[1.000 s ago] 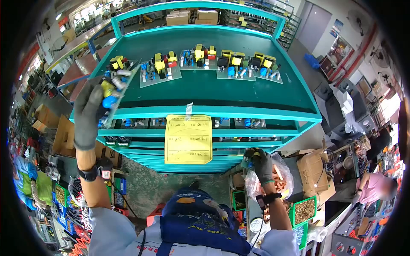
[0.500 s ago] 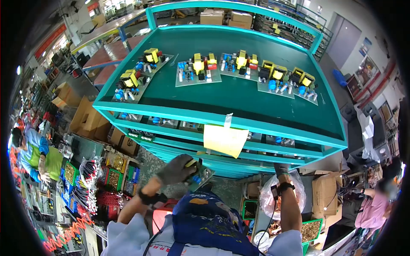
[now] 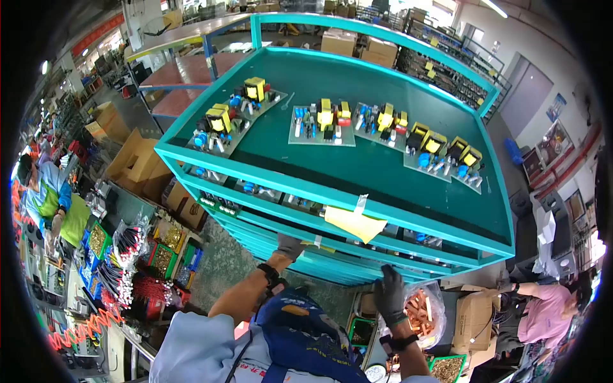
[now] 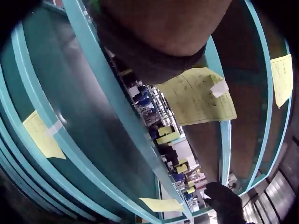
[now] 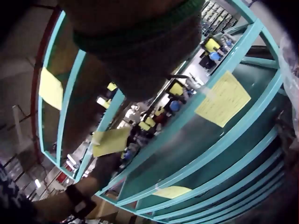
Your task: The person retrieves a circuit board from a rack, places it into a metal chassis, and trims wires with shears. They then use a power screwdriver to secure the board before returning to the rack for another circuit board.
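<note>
My left hand (image 3: 290, 247), in a dark glove, reaches into the front of the teal rack (image 3: 332, 185) below its top shelf. Its fingers are hidden in the head view, and what they hold is hidden too. The left wrist view has only the glove cuff (image 4: 145, 60) near a hanging yellow paper (image 4: 196, 98), with circuit boards (image 4: 170, 140) on a shelf behind. Also gloved, my right hand (image 3: 389, 297) is raised beside the rack's lower front right, fingers extended upward and no object visible in it. In the right wrist view, circuit boards (image 5: 175, 100) line a shelf beyond the right glove (image 5: 145, 70).
Several circuit boards (image 3: 322, 124) with yellow transformers sit on the rack's top shelf. A yellow paper (image 3: 354, 223) hangs from its front bar. A plastic bag of copper-coloured parts (image 3: 421, 313) lies right, by a cardboard box (image 3: 474, 319). Parts bins (image 3: 163, 258) and another person (image 3: 48, 198) are left.
My left hand carried a circuit board from above the top shelf down past its front edge, then moved to the lower rack. The right hand went to the rack's front and drew back toward me.
</note>
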`<action>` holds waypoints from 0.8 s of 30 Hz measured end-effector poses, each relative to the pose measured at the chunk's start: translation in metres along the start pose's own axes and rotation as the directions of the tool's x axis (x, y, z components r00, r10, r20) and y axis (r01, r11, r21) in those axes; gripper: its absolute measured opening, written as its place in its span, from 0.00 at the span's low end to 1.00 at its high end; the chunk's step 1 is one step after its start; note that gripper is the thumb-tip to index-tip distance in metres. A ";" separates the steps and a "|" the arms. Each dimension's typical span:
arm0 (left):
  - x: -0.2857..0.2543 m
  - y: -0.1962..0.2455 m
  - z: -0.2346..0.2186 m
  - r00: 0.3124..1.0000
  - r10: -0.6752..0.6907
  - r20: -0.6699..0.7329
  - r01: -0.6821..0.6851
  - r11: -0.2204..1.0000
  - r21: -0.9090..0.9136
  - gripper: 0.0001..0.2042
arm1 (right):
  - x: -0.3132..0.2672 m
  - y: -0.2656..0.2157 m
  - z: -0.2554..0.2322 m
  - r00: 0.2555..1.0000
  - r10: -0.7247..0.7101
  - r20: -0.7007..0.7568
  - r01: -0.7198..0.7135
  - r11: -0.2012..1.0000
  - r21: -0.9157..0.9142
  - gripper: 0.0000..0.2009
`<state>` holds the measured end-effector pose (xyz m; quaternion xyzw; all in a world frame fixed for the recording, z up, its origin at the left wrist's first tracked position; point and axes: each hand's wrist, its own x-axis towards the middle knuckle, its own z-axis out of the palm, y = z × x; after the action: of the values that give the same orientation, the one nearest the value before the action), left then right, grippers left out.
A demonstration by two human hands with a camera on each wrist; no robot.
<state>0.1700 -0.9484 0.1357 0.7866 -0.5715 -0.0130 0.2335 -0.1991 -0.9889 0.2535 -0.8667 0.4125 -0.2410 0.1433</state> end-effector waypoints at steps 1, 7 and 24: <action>0.001 -0.001 0.003 1.000 -0.004 -0.022 0.004 1.000 -0.003 0.30 | 0.002 -0.019 -0.011 0.997 -0.082 -0.002 0.082 0.996 0.039 0.24; 0.001 0.012 -0.033 0.950 0.263 -0.168 -0.220 0.946 0.240 0.28 | 0.041 -0.112 -0.100 0.913 -0.339 -0.225 0.361 0.931 0.062 0.22; 0.097 0.030 -0.430 0.856 0.014 -0.517 0.124 0.965 0.233 0.20 | 0.285 -0.221 -0.173 0.890 -0.452 -0.065 0.449 0.892 -0.056 0.21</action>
<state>0.3004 -0.8916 0.5536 0.8011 -0.4622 0.2649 0.2728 0.0064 -1.0843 0.5835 -0.9315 0.2105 -0.2922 0.0505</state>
